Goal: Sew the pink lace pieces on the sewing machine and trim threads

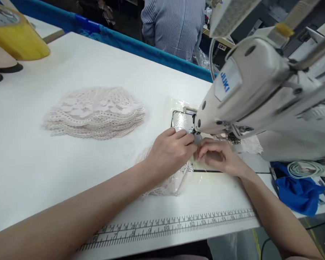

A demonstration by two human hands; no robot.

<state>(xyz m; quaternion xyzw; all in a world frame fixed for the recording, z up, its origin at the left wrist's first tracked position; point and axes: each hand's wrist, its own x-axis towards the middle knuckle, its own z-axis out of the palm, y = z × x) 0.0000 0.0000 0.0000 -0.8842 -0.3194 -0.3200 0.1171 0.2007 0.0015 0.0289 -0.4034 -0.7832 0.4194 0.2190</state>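
Observation:
Beside the needle of a white sewing machine, my left hand is closed, its fingers curled down on pale lace that spreads out under the wrist. My right hand is just to the right of it, thumb and forefinger brought together in a pinch near the presser foot. What sits between those fingertips is too small or hidden to name. On the table to the left lies a stack of scalloped cream lace pieces. More lace shows behind the needle, under the machine arm.
A printed ruler runs along the table's front edge. Blue cloth and a coil of pale green elastic are at the right. A yellow tape roll stands at the far left. Beyond the table is a person in a striped shirt.

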